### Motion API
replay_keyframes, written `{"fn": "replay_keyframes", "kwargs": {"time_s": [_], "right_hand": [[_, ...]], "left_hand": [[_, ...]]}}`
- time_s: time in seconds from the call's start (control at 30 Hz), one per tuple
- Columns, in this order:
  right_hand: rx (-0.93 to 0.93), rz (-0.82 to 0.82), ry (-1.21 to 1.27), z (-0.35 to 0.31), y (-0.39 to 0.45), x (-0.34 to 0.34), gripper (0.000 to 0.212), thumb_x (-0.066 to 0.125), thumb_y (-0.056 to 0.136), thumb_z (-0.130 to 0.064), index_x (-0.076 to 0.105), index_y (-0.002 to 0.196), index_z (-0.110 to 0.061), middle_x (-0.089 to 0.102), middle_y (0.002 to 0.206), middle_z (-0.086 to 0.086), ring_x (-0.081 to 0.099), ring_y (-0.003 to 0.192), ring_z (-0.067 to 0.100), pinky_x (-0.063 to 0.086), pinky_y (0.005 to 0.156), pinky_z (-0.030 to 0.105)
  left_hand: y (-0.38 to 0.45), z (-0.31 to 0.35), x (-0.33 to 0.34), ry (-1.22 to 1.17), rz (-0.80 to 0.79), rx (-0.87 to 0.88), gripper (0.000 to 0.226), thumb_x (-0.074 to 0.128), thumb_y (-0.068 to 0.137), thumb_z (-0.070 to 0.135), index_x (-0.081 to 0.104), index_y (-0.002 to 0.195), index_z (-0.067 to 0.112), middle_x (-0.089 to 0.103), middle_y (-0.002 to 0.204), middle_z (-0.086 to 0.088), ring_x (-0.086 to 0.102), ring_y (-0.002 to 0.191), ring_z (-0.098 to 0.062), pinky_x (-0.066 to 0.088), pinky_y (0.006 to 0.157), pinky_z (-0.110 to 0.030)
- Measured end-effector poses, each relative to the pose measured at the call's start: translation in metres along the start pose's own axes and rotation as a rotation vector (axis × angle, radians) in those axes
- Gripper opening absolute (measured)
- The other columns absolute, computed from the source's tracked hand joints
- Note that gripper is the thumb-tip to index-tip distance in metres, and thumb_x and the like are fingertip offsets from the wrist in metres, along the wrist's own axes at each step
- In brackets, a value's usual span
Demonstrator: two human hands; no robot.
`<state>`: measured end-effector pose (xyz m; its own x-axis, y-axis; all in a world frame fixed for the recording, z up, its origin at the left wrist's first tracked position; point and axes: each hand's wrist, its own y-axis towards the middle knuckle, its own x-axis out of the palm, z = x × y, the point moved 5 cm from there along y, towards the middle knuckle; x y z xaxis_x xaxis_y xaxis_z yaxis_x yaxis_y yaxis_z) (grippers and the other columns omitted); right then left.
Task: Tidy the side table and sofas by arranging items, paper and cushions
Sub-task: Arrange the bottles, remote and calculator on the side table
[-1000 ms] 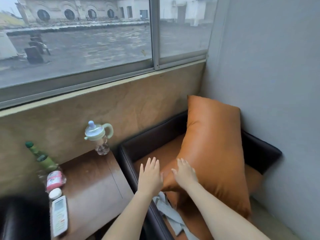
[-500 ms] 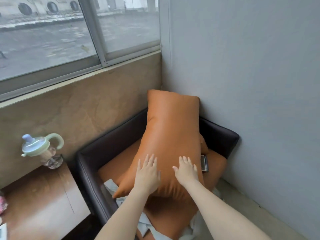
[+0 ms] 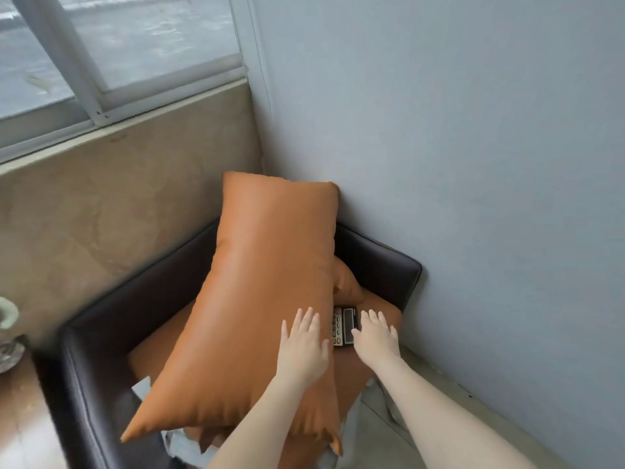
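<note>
Cushion first: long tan leather-look cushion (image 3: 263, 299) leans up the back corner of my dark brown leather armchair (image 3: 101, 384), not yet squared. My left hand (image 3: 304, 346) lies flat on its lower right part, fingers straight and spread, holding nothing. My right hand (image 3: 375, 336) is flat too, fingers loose, thumb side touching a small grey calculator (image 3: 345, 324) on the tan seat pad (image 3: 378, 370); no grip on it. Judgement: early to mid task. Left to do: calculator off the seat, pale crumpled paper (image 3: 176, 445) out from under the cushion's front end, cushion straightened. Side table is barely in frame at left, state unknown. Room: beige stone sill wall (image 3: 118, 214), sliding window (image 3: 118, 55) above, plain grey wall (image 3: 473, 164) right.
</note>
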<state>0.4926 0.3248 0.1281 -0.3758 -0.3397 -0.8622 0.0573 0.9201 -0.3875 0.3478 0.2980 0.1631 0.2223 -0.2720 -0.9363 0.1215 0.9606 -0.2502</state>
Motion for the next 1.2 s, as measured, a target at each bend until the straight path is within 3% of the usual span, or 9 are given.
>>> {"fn": "replay_keyframes", "kwargs": {"time_s": [0.23, 0.5, 0.7, 0.9, 1.07, 1.13, 1.2], "right_hand": [[-0.035, 0.003, -0.069, 0.031, 0.025, 0.016, 0.054, 0.033, 0.101, -0.022, 0.013, 0.150, -0.016, 0.010, 0.158, 0.003, 0.003, 0.146, 0.021, 0.007, 0.117, 0.042], [-0.047, -0.069, -0.095, 0.067, 0.089, 0.047, 0.055, 0.032, 0.099, -0.014, 0.011, 0.150, -0.016, 0.008, 0.159, 0.003, 0.000, 0.146, 0.021, 0.004, 0.118, 0.042], [-0.072, -0.158, -0.110, 0.069, 0.121, 0.071, 0.055, 0.031, 0.100, -0.014, 0.010, 0.151, -0.015, 0.006, 0.159, 0.004, -0.001, 0.146, 0.021, 0.002, 0.118, 0.043], [-0.071, -0.164, -0.105, 0.043, 0.127, 0.063, 0.055, 0.032, 0.101, -0.022, 0.011, 0.151, -0.015, 0.007, 0.159, 0.003, -0.001, 0.146, 0.021, 0.003, 0.118, 0.043], [-0.088, -0.151, -0.081, 0.005, 0.123, 0.066, 0.055, 0.033, 0.099, -0.021, 0.013, 0.150, -0.016, 0.010, 0.158, 0.001, 0.001, 0.146, 0.020, 0.005, 0.117, 0.043], [-0.112, -0.163, -0.083, -0.009, 0.123, 0.073, 0.055, 0.033, 0.099, -0.021, 0.013, 0.150, -0.015, 0.009, 0.158, 0.001, 0.001, 0.146, 0.020, 0.006, 0.117, 0.042], [-0.128, -0.181, -0.076, -0.019, 0.121, 0.083, 0.055, 0.034, 0.100, -0.021, 0.013, 0.150, -0.014, 0.008, 0.159, 0.002, -0.001, 0.146, 0.020, 0.006, 0.117, 0.043]], "left_hand": [[0.037, 0.035, 0.060, 0.128, -0.115, 0.110, 0.059, 0.031, 0.100, 0.024, 0.007, 0.152, 0.012, 0.000, 0.161, -0.004, -0.007, 0.147, -0.023, -0.003, 0.118, -0.043], [0.088, 0.052, 0.155, 0.490, -0.517, 0.379, 0.052, 0.022, 0.103, 0.038, 0.019, 0.152, 0.020, 0.015, 0.159, -0.008, -0.004, 0.147, -0.028, -0.012, 0.114, -0.048], [0.116, 0.012, 0.173, 0.998, -0.545, 0.095, 0.071, 0.010, 0.099, 0.055, 0.006, 0.151, 0.007, 0.000, 0.158, -0.019, -0.007, 0.145, -0.036, -0.013, 0.114, -0.050], [0.106, -0.048, 0.132, 1.181, -0.375, 0.088, 0.068, 0.019, 0.102, 0.045, -0.005, 0.149, 0.003, -0.014, 0.157, -0.015, -0.023, 0.143, -0.031, -0.023, 0.109, -0.049], [0.090, -0.126, 0.058, 1.186, -0.273, -0.068, 0.067, 0.027, 0.101, 0.026, -0.021, 0.147, 0.012, -0.032, 0.152, -0.006, -0.030, 0.140, -0.021, -0.020, 0.109, -0.051], [0.082, -0.157, 0.032, 1.115, -0.258, -0.174, 0.066, 0.027, 0.101, 0.022, -0.019, 0.149, 0.016, -0.029, 0.154, -0.003, -0.025, 0.143, -0.019, -0.012, 0.113, -0.052], [0.075, -0.187, 0.016, 1.011, -0.257, -0.312, 0.067, 0.029, 0.101, 0.031, -0.013, 0.151, 0.018, -0.023, 0.157, -0.001, -0.018, 0.145, -0.020, -0.008, 0.115, -0.052]]}}
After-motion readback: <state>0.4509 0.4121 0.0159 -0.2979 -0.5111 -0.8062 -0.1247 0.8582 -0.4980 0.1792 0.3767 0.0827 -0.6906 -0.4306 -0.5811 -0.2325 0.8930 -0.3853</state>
